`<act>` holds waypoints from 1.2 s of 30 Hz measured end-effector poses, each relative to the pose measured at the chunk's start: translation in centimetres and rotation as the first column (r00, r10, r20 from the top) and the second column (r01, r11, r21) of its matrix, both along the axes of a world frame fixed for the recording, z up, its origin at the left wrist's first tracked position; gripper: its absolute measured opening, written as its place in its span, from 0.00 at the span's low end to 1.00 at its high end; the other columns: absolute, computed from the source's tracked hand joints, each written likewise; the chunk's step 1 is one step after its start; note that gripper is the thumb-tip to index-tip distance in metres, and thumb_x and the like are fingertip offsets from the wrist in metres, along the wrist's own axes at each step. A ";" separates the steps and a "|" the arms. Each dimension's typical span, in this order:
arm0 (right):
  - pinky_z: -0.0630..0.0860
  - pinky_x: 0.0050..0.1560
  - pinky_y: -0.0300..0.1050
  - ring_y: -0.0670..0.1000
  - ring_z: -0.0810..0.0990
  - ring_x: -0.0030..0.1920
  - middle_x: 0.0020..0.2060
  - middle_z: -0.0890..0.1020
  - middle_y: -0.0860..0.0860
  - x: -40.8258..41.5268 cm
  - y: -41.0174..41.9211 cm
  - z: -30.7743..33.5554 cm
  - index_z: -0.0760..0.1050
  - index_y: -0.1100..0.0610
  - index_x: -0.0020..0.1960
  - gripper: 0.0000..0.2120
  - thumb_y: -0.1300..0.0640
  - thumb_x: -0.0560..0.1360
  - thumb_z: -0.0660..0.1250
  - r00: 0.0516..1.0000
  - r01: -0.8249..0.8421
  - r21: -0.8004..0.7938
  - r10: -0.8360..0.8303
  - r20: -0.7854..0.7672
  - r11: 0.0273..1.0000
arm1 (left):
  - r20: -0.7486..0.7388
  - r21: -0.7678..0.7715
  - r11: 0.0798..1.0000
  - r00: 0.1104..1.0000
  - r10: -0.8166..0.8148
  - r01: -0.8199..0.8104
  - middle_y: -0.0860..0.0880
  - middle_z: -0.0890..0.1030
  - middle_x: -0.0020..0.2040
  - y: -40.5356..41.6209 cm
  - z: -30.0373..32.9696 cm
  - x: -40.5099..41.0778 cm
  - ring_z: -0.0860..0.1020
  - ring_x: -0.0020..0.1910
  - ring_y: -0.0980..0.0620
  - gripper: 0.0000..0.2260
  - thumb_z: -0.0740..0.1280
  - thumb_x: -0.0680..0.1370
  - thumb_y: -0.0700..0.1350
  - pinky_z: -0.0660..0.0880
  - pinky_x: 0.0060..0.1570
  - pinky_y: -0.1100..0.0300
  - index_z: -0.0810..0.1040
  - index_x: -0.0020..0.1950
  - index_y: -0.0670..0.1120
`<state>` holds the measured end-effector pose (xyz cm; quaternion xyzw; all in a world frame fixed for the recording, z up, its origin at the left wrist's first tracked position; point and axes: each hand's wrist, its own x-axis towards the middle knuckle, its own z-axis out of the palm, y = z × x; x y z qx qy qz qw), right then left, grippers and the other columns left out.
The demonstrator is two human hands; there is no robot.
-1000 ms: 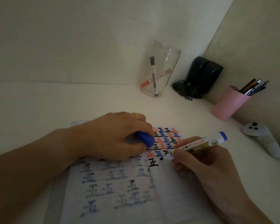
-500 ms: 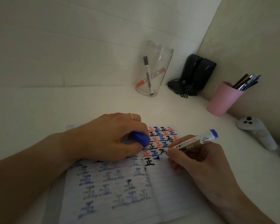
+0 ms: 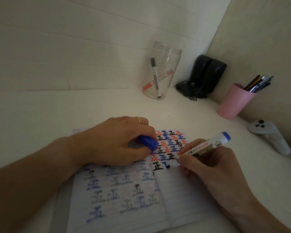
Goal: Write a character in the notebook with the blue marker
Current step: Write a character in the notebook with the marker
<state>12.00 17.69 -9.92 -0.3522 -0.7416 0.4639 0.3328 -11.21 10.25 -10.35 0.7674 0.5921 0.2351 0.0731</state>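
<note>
- Where the open notebook [image 3: 124, 195] lies at lower centre of the frame, its right page carries rows of one repeated character in red, blue and black; the left page shows the same marks faint and smeared.
- Blue marker [image 3: 202, 148]: white barrel with gold label and blue end, held aslant at right of centre, its tip on the page beside the last black character, where a partial blue stroke shows.
- Right hand [image 3: 213, 167]: fingers clenched around the marker's lower barrel.
- Left hand [image 3: 118, 142]: resting on the notebook's upper left, fingers closed on the blue cap [image 3: 149, 142]; a gold ring [image 3: 138, 119] on one finger.
- Surface: white desk [image 3: 57, 111], dimly lit, set in a corner of pale walls.
- At upper centre, a clear cup [image 3: 163, 71] holds two markers; to its right a black device [image 3: 207, 76], then a pink cup [image 3: 233, 101] of pens, and a white controller [image 3: 272, 135] at the right edge.
- Against the frame half a second earlier: the marker tip sits lower on the page, and a blue stroke has appeared next to the black character; the left hand's grasp is unchanged.
</note>
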 end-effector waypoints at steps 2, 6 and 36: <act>0.78 0.35 0.48 0.53 0.81 0.30 0.29 0.84 0.57 0.0 0.1 0.0 0.85 0.57 0.39 0.04 0.65 0.69 0.74 1.000 0.005 -0.010 -0.005 -0.018 1.000 | 0.000 0.001 1.000 1.000 -0.001 0.001 0.57 0.76 0.47 0.1 0.0 0.0 0.75 0.45 0.56 0.08 0.66 0.77 0.52 0.73 0.46 0.57 0.76 0.55 0.60; 0.80 0.36 0.48 0.51 0.82 0.30 0.31 0.86 0.57 -0.1 0.0 -0.1 0.85 0.55 0.39 0.03 0.61 0.68 0.74 1.000 0.010 0.003 -0.010 0.015 1.000 | -0.006 0.002 1.000 1.000 -0.003 0.003 0.58 0.75 0.46 0.1 -0.1 0.0 0.75 0.45 0.56 0.08 0.66 0.77 0.52 0.73 0.46 0.57 0.76 0.55 0.60; 0.74 0.30 0.31 0.43 0.81 0.28 0.28 0.84 0.49 0.1 -0.2 0.1 0.84 0.59 0.38 0.05 0.67 0.70 0.74 0.999 -0.047 0.050 0.047 0.009 0.998 | -0.007 0.007 1.000 1.000 -0.004 0.004 0.58 0.76 0.47 0.2 -0.2 0.0 0.76 0.46 0.57 0.07 0.66 0.77 0.53 0.74 0.47 0.56 0.76 0.55 0.60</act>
